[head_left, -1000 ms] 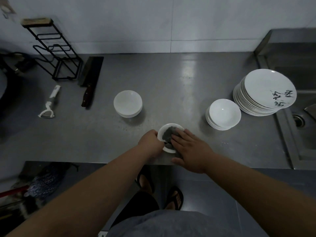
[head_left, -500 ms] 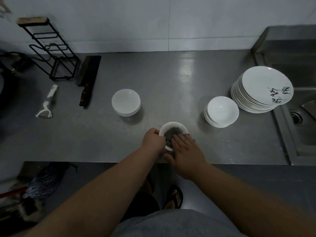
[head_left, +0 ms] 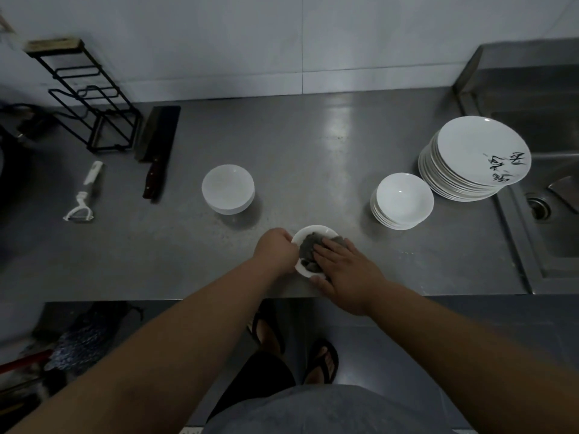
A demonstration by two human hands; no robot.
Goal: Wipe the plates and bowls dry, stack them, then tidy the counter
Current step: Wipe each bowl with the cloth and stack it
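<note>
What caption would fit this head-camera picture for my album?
The left hand grips a small bowl at the counter edge while the right hand presses a grey cloth into it.

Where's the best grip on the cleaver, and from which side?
Take the cleaver by its wooden handle, coming from the near edge of the counter. It lies flat, with the handle pointing toward the person and the blade toward the wall.

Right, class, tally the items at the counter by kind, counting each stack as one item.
plate stack: 1
bowl items: 3 (left bowls, right bowls, held bowl)
cloth: 1
cleaver: 1
peeler: 1
rack: 1
Total: 8
</note>
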